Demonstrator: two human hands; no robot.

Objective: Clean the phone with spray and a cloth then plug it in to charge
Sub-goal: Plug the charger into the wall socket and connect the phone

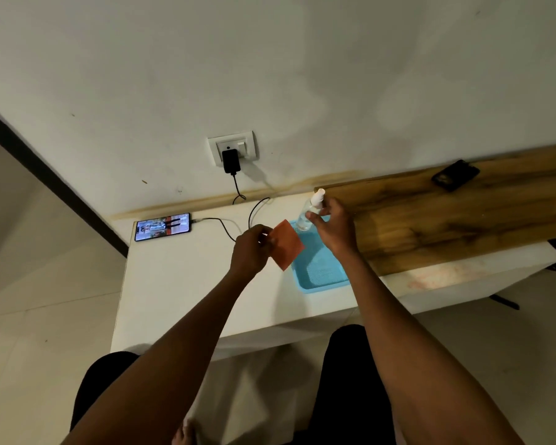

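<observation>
Spray step: right hand (pixel 333 228) grip wraps spray bottle (pixel 308 213); left hand (pixel 251 250) pinches orange cloth (pixel 286 245). Next: wet cloth, unplug phone (pixel 162 227) (likely), wipe.

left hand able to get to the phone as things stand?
Probably yes, but not freely: the left hand pinches the orange cloth. The phone lies face-up to its left on the white table, with only the cable between them.
</observation>
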